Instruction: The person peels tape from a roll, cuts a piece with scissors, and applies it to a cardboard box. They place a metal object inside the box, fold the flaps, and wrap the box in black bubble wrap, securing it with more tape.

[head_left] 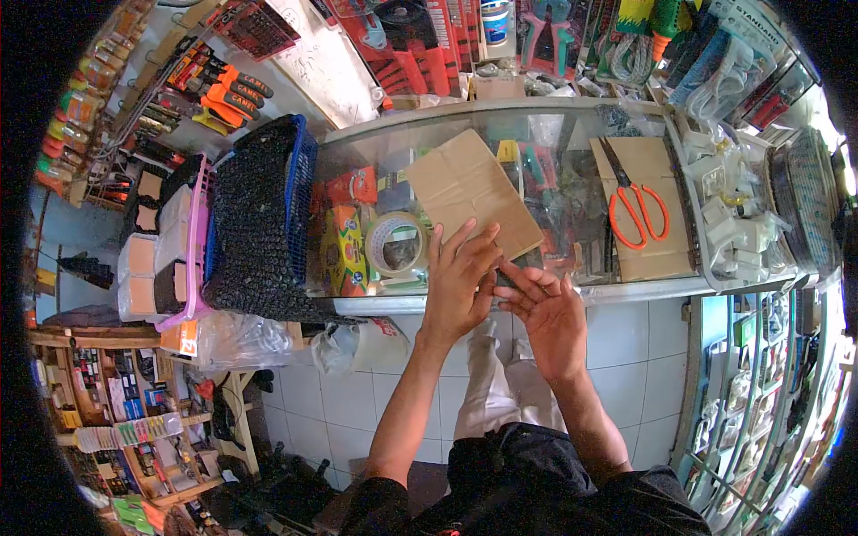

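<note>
A flat piece of brown cardboard lies tilted on the glass counter top. My left hand is over its lower edge, fingers spread and fingertips at the cardboard. Close beside it, my right hand is turned palm up with its fingers stretched toward my left thumb. Whether the fingers of both hands touch, or have something tiny between them, I cannot make out. Left of my left hand sits a roll of tape. Orange-handled scissors rest on another cardboard sheet at the right.
The glass display counter has goods inside. At its left stand a blue basket with a black bumpy sheet over it and a pink basket. Bagged white fittings fill the right end. Tools hang behind; a shelf stands lower right.
</note>
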{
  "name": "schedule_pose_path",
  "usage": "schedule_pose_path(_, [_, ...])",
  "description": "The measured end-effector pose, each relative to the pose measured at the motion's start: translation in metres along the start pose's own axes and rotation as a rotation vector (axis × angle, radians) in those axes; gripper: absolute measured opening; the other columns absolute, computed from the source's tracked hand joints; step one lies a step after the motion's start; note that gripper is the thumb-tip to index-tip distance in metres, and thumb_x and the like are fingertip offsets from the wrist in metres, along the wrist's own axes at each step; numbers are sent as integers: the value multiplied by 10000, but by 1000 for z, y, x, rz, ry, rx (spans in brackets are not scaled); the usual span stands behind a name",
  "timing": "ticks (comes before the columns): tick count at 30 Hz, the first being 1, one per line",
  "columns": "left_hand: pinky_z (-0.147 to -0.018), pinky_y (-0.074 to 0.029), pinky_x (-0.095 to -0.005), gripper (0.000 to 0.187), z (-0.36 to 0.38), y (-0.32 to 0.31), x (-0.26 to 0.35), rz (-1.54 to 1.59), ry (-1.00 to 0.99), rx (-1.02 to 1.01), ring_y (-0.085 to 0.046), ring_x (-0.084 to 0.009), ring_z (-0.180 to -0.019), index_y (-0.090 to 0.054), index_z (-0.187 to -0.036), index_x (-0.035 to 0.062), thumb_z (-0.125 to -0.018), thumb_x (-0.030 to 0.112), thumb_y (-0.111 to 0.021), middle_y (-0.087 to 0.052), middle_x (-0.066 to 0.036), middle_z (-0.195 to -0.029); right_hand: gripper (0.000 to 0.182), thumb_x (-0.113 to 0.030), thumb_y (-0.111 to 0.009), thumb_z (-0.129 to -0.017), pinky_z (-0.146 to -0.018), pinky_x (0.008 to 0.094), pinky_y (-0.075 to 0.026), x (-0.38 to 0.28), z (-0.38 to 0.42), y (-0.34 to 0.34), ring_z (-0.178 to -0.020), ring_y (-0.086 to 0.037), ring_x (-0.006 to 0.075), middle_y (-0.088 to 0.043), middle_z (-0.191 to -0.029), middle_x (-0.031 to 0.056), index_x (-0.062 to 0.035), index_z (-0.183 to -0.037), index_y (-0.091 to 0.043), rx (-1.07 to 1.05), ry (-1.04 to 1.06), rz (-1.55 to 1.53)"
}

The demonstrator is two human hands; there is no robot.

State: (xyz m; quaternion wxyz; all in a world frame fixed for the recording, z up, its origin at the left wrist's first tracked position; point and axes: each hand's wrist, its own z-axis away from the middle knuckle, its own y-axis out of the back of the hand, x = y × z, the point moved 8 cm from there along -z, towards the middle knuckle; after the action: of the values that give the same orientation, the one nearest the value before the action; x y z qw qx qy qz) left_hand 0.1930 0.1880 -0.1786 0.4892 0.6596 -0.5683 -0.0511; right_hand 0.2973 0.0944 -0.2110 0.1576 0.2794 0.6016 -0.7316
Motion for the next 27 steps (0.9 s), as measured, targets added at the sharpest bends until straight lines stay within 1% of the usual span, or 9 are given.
schedule_pose_path(9, [-1216,-160,-658,364,0,0,1,-14,-2,0,-414,-353,-1460,-632,-1221,103,-861,48,-648,-561,-58,-1501,560,-492,-324,-1105,-1060,467,-442,2,2,3,-1219,-620,326,-560,-1460,224,-27,-1323,-547,29,-1,-30])
schedule_pose_path(12, [-1215,-163,-659,356,1,0,1,-31,-1,-7,-417,-353,-1458,-647,-1201,95,-849,42,-648,-561,-59,-1501,523,-474,-356,-1103,-1060,464,-442,3,2,6,-1201,-631,323,-582,-1436,225,-33,-1285,-569,58,13,-27])
schedule_pose_path(15, [-1214,-164,-660,336,-1,0,2,-31,1,-8,-420,-355,-1453,-664,-1175,83,-841,46,-650,-566,-61,-1495,407,-392,-435,-1104,-1004,450,-487,11,3,14,-1136,-668,312,-621,-1385,222,-35,-1221,-591,151,22,-70])
schedule_pose_path(18, [-1213,-165,-661,321,-2,1,4,-38,8,-10,-423,-357,-1450,-671,-1161,71,-841,54,-648,-576,-65,-1484,274,-284,-516,-1091,-916,410,-542,15,3,14,-1042,-704,283,-648,-1341,228,-33,-1163,-598,217,90,-83])
schedule_pose_path(21, [-1211,-169,-658,320,-3,3,6,-46,1,-5,-424,-357,-1449,-671,-1165,69,-847,66,-641,-583,-70,-1474,194,-206,-552,-1079,-850,370,-560,16,3,15,-970,-709,237,-677,-1278,212,-26,-1140,-592,298,95,-79])
schedule_pose_path(24, [-1209,-172,-654,310,-2,3,7,-51,-6,-15,-425,-356,-1448,-675,-1161,69,-853,76,-635,-585,-74,-1471,196,-213,-574,-1070,-683,315,-559,20,5,22,-811,-694,175,-699,-1150,169,-26,-1128,-589,394,100,5])
schedule_pose_path(27, [-1207,-175,-652,294,-5,4,7,-53,-6,-14,-426,-356,-1447,-684,-1144,68,-855,79,-632,-585,-76,-1471,226,-247,-586,-1068,-472,275,-466,18,5,16,-594,-622,126,-683,-976,121,-27,-1120,-586,451,-22,199])
